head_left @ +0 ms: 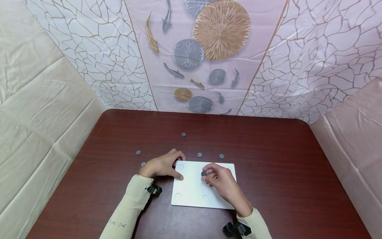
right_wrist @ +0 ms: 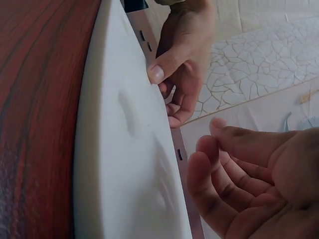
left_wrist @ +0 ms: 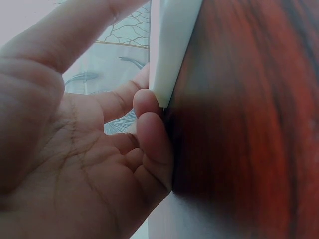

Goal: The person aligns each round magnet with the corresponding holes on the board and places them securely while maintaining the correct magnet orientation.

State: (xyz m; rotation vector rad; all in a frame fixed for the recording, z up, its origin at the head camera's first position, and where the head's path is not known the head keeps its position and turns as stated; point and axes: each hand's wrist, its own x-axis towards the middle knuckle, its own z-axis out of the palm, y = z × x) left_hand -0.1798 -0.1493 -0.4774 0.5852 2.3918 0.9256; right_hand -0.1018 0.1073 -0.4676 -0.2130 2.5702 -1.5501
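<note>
A white rectangular board (head_left: pixel 192 186) with shallow round recesses lies on the table. My left hand (head_left: pixel 164 164) grips its upper left side, thumb on the top face and fingers at the edge; the left wrist view shows the curled fingers (left_wrist: pixel 152 134) against the board's edge. Over the board, my right hand (head_left: pixel 222 181) pinches a small dark disc (head_left: pixel 204 173) between thumb and fingers. In the right wrist view the fingers hide that disc. Beyond the board lie similar grey discs, one disc (head_left: pixel 199 155) near its far edge and another disc (head_left: pixel 221 156) to the right.
One more disc (head_left: pixel 183 134) lies farther back on the brown table (head_left: pixel 283 172). To the left are a disc (head_left: pixel 138 152) and a disc (head_left: pixel 143 164) partly behind the left hand. A patterned cloth (head_left: pixel 191 83) hangs at the table's far edge.
</note>
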